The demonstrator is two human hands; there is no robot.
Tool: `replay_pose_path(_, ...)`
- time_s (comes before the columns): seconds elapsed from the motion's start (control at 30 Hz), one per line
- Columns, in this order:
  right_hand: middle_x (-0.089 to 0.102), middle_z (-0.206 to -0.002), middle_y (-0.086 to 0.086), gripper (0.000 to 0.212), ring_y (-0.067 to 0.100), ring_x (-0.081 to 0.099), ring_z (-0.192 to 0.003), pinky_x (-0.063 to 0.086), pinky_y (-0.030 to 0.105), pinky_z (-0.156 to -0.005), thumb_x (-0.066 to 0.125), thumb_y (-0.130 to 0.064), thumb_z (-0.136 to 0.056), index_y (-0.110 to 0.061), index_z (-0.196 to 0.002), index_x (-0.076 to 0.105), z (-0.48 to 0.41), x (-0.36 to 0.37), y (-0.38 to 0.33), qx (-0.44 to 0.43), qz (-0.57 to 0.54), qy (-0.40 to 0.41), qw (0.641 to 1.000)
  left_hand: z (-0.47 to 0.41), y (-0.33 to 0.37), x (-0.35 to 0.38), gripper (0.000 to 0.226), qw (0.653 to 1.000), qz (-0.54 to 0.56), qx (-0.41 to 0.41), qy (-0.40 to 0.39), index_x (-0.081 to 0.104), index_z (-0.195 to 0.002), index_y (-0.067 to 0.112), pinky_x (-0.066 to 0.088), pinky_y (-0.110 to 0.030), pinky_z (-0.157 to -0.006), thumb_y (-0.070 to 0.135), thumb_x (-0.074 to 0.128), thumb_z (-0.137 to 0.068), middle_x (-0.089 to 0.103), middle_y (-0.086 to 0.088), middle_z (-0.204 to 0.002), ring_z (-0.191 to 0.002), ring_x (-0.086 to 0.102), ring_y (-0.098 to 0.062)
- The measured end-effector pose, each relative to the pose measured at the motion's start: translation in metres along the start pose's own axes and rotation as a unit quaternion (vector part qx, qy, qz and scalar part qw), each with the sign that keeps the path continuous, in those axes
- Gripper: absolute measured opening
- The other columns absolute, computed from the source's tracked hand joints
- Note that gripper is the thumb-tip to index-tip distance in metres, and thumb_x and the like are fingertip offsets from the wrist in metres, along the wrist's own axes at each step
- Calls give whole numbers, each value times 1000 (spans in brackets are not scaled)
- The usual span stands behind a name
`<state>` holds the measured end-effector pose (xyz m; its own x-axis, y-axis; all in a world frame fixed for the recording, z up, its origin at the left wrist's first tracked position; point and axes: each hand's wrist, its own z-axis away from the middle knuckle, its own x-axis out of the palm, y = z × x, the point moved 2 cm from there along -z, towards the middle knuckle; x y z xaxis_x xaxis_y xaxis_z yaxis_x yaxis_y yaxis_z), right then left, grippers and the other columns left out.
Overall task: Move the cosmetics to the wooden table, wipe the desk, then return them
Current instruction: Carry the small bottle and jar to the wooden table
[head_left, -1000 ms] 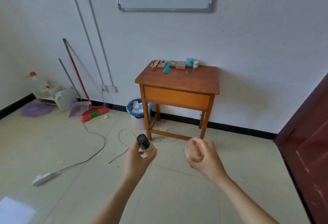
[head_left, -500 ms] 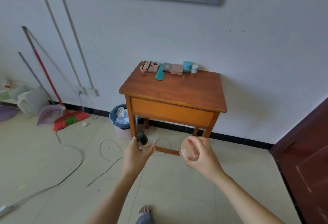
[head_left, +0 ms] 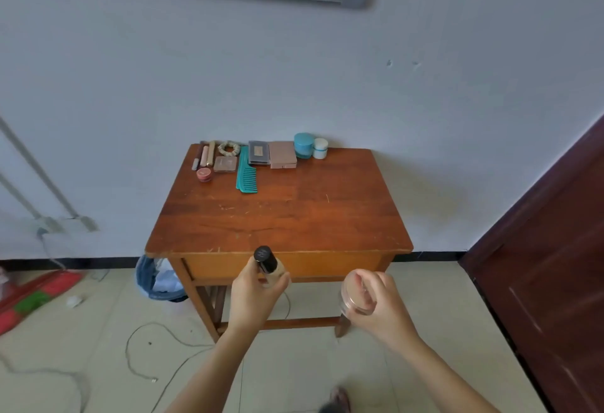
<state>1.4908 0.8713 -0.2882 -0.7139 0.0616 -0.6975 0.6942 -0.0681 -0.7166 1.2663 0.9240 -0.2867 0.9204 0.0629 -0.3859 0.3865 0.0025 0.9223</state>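
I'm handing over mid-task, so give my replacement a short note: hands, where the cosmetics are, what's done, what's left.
Left hand grips a black-capped bottle. Right hand holds a round clear jar.
Both are held in the air at the wooden table's near edge, not set down.
Comb, teal jar, white jar and other cosmetics lie along its far edge.
Left: set these two down, wipe the desk (not in view), return everything.
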Motion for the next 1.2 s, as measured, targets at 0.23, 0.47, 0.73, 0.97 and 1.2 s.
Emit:
replay_pose_path(0.23, 41, -114, -10, 53, -7, 43, -99, 35, 3, -71, 73, -21, -69, -40, -111, 47, -98, -32, 36, 15, -13, 48, 999, -87, 23, 53, 32, 998, -34, 31, -46, 46, -78, 40, 41, -9, -63, 23, 73, -74, 59, 19, -81, -77, 57, 2)
replay_pose_path(0.47, 40, -109, -8, 54, 6, 48, -101, 40, 15, -81, 75, -24, -68, -29, -115, 49, -220, -65, 68, -4, -34, 73, 997, -197, 58, 131, 28, 996, -50, 13, -67, 50, -79, 38, 42, -11, -65, 24, 73, -71, 62, 15, -83, -80, 59, 0)
replay_pose_path(0.73, 44, -114, 0, 51, 10, 48, -104, 45, 22, -89, 72, -21, -70, -24, -117, 51, -311, -85, 101, -2, -42, 28, 999, -279, 73, 211, 26, 994, -83, -16, -73, 50, -83, 35, 47, -20, -72, 23, 71, -74, 61, 13, -86, -84, 58, -5)
replay_pose_path(0.97, 40, -120, -2, 59, 12, 41, -113, 39, 17, -90, 74, -21, -70, -25, -122, 46, -363, -76, 118, 6, -39, 27, 999, -340, 76, 240, 25, 988, -138, -27, -70, 54, -96, 16, 49, -33, -82, 22, 67, -76, 60, -1, -99, -93, 56, -17)
replay_pose_path(1.2, 42, -125, 1, 62, 17, 40, -118, 36, 19, -92, 74, -18, -69, -24, -124, 46, -437, -76, 127, -18, -27, 47, 998, -386, 80, 269, 21, 989, -134, -40, -42, 48, -88, 22, 42, -25, -74, 22, 66, -78, 57, -1, -96, -90, 55, -17)
